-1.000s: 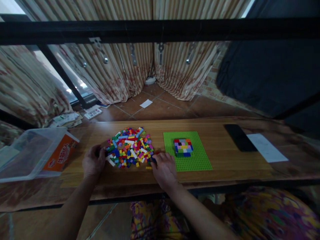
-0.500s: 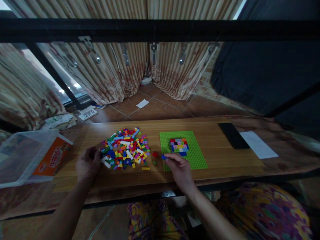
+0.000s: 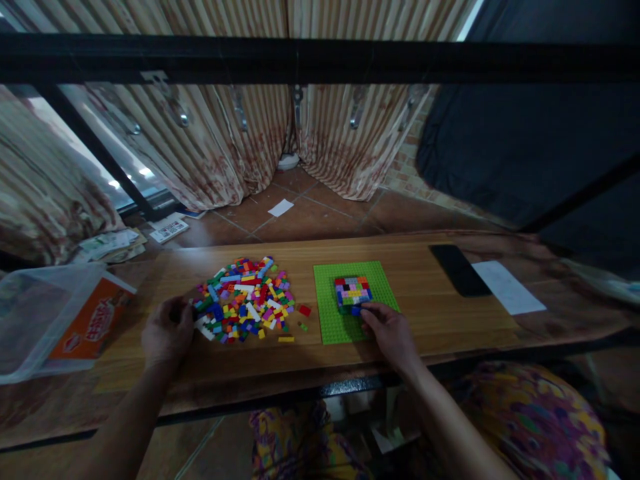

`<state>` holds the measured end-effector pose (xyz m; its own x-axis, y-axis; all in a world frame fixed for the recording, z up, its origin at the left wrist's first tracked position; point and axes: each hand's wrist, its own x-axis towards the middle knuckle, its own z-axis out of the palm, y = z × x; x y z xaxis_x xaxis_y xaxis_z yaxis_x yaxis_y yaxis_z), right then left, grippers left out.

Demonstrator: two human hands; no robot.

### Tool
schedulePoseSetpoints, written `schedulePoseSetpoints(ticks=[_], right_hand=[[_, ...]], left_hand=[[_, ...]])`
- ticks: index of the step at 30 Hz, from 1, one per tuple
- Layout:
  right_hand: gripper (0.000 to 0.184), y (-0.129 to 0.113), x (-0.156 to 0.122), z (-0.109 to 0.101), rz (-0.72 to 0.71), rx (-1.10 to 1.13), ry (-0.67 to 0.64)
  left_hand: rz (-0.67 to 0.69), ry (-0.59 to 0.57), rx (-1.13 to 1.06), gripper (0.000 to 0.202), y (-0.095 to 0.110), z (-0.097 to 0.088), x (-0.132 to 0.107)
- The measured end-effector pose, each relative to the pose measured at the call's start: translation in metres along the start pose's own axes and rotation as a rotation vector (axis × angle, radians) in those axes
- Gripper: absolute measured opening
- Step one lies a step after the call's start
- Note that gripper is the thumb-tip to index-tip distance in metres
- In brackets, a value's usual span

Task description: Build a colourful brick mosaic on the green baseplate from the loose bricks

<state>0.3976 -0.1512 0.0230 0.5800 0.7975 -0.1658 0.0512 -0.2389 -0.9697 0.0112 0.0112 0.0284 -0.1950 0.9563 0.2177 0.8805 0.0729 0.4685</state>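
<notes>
A heap of small coloured bricks (image 3: 245, 301) lies on the wooden table (image 3: 440, 320). My left hand (image 3: 167, 331) rests curled at the heap's left edge, fingers bent onto the nearest bricks. To the right lies a green baseplate (image 3: 334, 327) with a small multicoloured brick block (image 3: 352, 291) built on it. My right hand (image 3: 389, 329) is on the baseplate, its fingers pinched on a blue brick (image 3: 356, 311) pressed against the block's near edge.
A red brick (image 3: 305, 310), a green one (image 3: 303, 326) and a yellow one (image 3: 286, 339) lie loose between heap and baseplate. A clear plastic tub (image 3: 30, 320) with an orange label stands at the left. A black phone (image 3: 454, 269) and a white paper (image 3: 507, 287) lie at the right.
My right hand left the heap's right edge with a blue brick and carried it right onto the baseplate, up to the built block. My left hand stayed at the heap.
</notes>
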Motion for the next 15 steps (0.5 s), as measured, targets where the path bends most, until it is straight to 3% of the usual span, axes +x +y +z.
schedulePoseSetpoints(ticks=[4,10,15], right_hand=[[0.034,-0.0008,0.0067,0.0001,-0.088,-0.185,-0.005],[0.029,-0.0041,0.0055,0.0004,-0.331,-0.546,0.135],[0.031,-0.0022,0.0033,0.001,-0.385,-0.571,0.188]], left_hand=[[-0.025,-0.027,0.003,0.041,0.0032,-0.0025,-0.0002],[-0.014,-0.029,0.031,0.036,0.0015,-0.0026,0.0008],[-0.026,-0.027,0.035,0.037,0.001,-0.0025,0.0008]])
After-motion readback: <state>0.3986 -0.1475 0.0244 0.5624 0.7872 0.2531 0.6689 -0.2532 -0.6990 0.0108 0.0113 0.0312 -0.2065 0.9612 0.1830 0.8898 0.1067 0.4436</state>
